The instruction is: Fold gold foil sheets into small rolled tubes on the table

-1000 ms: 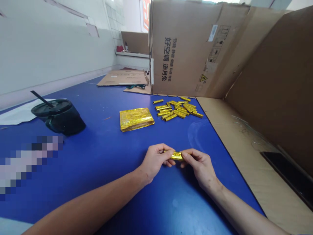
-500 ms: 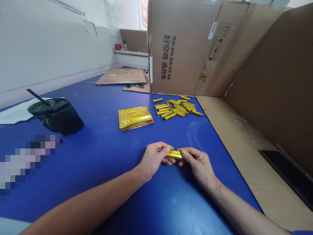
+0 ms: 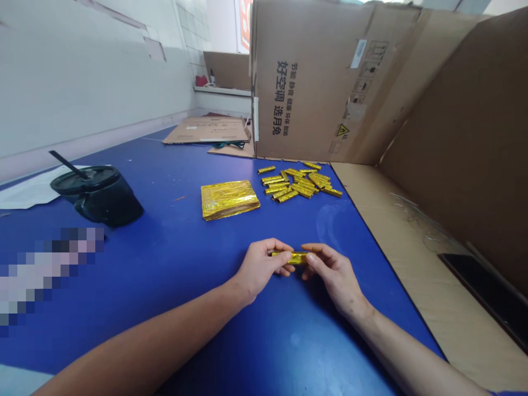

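A narrow folded strip of shiny gold foil (image 3: 297, 258) lies level between my hands, just above the blue table. My left hand (image 3: 264, 264) pinches its left part, thumb on top and fingers behind. At the strip's right end, the thumb of my right hand (image 3: 333, 272) presses on it, with the index finger lifted off behind. Beyond my hands sits a flat stack of gold foil sheets (image 3: 230, 199). Several similar folded gold strips (image 3: 303, 184) are heaped to the right of that stack.
A dark lidded mug (image 3: 107, 195) with a straw or handle sticking up stands at the left on white paper. Large cardboard (image 3: 313, 110) rises behind the strips and along the right. Flat cardboard (image 3: 206, 130) lies at the back of the blue table (image 3: 185, 247).
The foil strip looks narrower and has shifted a little left in my left hand. My right index finger has lifted away from it. The stack and heap have stayed put.
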The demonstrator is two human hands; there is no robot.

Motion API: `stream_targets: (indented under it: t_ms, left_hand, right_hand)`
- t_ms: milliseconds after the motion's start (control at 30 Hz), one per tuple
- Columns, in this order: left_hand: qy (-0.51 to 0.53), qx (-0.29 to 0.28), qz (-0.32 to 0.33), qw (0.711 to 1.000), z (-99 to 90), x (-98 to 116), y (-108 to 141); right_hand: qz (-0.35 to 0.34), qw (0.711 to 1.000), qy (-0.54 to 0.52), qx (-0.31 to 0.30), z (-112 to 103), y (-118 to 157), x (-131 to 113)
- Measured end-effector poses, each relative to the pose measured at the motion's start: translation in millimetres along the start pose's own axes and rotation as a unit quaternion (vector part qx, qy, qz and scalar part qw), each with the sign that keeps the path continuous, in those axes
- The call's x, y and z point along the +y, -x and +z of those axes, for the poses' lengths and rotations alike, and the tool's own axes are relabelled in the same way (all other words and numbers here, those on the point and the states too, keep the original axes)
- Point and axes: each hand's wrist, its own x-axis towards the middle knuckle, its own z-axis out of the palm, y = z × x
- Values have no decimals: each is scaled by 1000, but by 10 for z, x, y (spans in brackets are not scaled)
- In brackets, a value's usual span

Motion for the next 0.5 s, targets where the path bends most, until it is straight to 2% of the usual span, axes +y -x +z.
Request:
stream_targets:
  t_ms: [167, 500]
  left_hand:
    - [0, 3, 5, 1000, 5, 10, 10]
    - [39, 30, 19, 999, -34, 17, -20]
  right_hand:
    - [-11, 1000, -4, -9, 0, 8, 17]
    - [-12, 999, -7, 46, -21, -14, 25]
